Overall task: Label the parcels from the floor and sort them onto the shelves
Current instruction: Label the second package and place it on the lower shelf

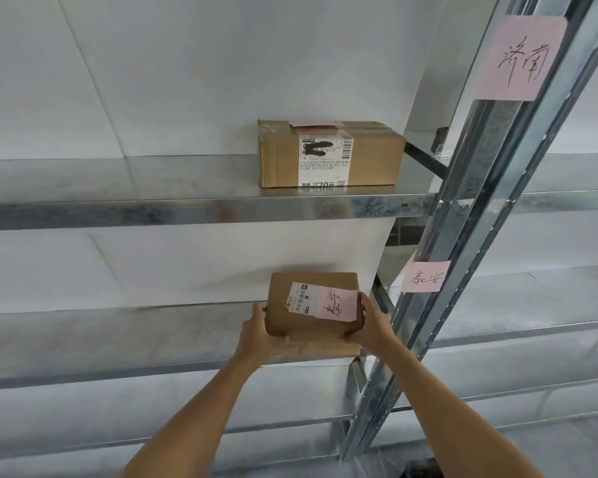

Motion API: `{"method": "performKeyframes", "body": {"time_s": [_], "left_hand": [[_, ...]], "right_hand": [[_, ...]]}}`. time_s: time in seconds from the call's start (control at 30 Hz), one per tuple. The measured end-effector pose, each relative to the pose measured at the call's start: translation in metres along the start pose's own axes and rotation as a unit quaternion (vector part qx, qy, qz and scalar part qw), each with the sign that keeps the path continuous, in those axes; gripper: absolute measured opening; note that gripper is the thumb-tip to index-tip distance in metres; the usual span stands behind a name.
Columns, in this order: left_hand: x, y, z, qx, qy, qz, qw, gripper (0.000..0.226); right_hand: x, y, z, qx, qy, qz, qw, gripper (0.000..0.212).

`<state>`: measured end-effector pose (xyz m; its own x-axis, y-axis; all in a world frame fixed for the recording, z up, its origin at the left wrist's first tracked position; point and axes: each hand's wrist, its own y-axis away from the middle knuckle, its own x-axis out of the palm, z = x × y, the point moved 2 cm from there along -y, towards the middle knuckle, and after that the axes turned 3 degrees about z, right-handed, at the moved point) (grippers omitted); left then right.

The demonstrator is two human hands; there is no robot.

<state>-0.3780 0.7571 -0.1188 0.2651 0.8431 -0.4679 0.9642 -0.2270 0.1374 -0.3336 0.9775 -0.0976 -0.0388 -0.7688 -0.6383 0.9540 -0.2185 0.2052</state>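
Both hands held one small cardboard parcel (313, 312) at the front of the second shelf (118, 339). Left hand (259, 334) was closed around the parcel's near left corner, thumb on top, fingers curled under the front edge; right hand (368, 326) was closed on the right side, thumb up along the side face. The parcel's near edge looked to rest on or just above the shelf lip; contact could not be told for certain. Its top carried a white shipping label and a pink handwritten slip (337, 302), overlapping the label's right end. A pink tag (425, 276) on the steel upright (463, 219) beside this shelf bore what appeared to be the same two characters, so the choice of level was judged to follow the destination match. The two-sided grip seemed to suit sliding the box straight back, slip facing up and legible. On the shelf above (187, 208) a larger box (330, 155) sat near the upright, a pink slip on its top, under a different, larger tag (520, 58). Judgement: labelling of this parcel done, placement nearly done; release and a push rearward remained. Risk: the box tipping off the lip if let go too early.
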Motion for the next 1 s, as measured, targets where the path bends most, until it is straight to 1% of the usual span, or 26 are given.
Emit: {"method": "performKeyframes", "body": {"time_s": [0.07,0.17,0.27,0.4,0.53,0.67,0.77,0.87,1.0], "left_hand": [[0.008,-0.008,0.002,-0.008,-0.007,-0.018,1.0,0.063],[0.015,-0.02,0.009,-0.021,-0.051,-0.04,0.998,0.057],[0.024,-0.028,0.014,-0.04,-0.107,-0.039,0.993,0.06],[0.032,-0.032,0.008,-0.071,-0.16,-0.058,0.983,0.061],[0.034,-0.033,0.003,-0.097,-0.215,-0.063,0.97,0.056],[0.035,-0.024,0.004,-0.118,-0.244,-0.053,0.961,0.051],[0.039,-0.011,0.001,-0.124,-0.246,-0.044,0.96,0.051],[0.042,0.006,-0.005,-0.123,-0.238,-0.048,0.962,0.051],[0.042,0.034,-0.017,-0.12,-0.216,-0.035,0.968,0.059]], "right_hand": [[-0.002,-0.016,-0.006,0.012,0.005,0.002,1.0,0.094],[0.001,-0.032,-0.016,0.014,0.032,-0.012,0.999,0.082],[0.008,-0.045,-0.031,0.034,0.055,-0.004,0.998,0.075],[0.013,-0.052,-0.038,0.046,0.059,-0.011,0.997,0.063],[0.013,-0.055,-0.04,0.053,0.077,0.002,0.996,0.063],[0.008,-0.049,-0.042,0.05,0.077,0.01,0.996,0.062],[0.004,-0.036,-0.046,0.033,0.091,0.013,0.995,0.068],[-0.001,-0.017,-0.046,0.029,0.132,0.021,0.991,0.071],[-0.006,0.013,-0.037,0.008,0.181,0.044,0.982,0.071]]}}
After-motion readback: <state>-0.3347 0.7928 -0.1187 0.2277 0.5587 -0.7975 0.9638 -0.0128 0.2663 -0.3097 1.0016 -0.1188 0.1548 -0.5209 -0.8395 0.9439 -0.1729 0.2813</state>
